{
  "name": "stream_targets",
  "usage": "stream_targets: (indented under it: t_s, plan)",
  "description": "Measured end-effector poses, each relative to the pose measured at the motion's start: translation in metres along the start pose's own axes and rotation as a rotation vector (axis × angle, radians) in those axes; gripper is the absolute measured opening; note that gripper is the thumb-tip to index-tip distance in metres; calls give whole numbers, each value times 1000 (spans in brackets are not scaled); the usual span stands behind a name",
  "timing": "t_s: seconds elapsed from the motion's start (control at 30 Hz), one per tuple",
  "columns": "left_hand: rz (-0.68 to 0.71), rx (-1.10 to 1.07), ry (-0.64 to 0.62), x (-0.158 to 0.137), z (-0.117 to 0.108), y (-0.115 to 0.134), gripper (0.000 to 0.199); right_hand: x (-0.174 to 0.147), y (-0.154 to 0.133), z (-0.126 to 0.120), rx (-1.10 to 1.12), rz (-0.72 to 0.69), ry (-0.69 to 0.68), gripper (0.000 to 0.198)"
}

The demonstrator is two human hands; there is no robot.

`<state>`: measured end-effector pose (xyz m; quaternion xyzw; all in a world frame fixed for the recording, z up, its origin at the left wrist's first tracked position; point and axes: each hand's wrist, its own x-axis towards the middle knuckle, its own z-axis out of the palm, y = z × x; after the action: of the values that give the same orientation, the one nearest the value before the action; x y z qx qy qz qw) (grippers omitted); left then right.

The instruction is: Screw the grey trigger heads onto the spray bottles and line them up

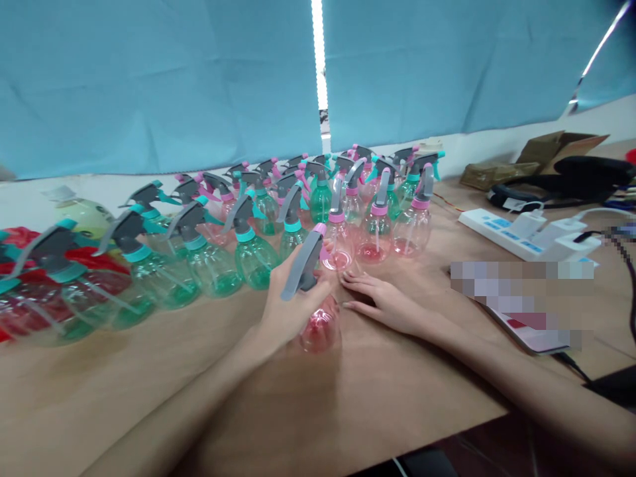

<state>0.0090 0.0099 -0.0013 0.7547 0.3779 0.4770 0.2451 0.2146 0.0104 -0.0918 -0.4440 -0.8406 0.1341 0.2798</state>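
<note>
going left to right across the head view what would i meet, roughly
white-capped bottle → a teal-collared green spray bottle → left hand holding a pink spray bottle → right hand → white power strip

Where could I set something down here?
Bare tabletop shows between the green spray bottles and the left forearm, and between it and the right forearm. A narrow patch separates pink spray bottles from the power strip. The bottle rows look crowded.
</note>
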Motion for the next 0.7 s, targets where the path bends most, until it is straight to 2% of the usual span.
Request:
stream_targets:
  t_s: [0.3, 0.7]
  plan:
    - [25, -25, -16, 0, -3, 1, 7, 0, 0, 0, -43, 3, -29, 54]
    - [3, -96, -68, 2, -4, 0, 11, 0, 1, 0, -37, -7, -31, 52]
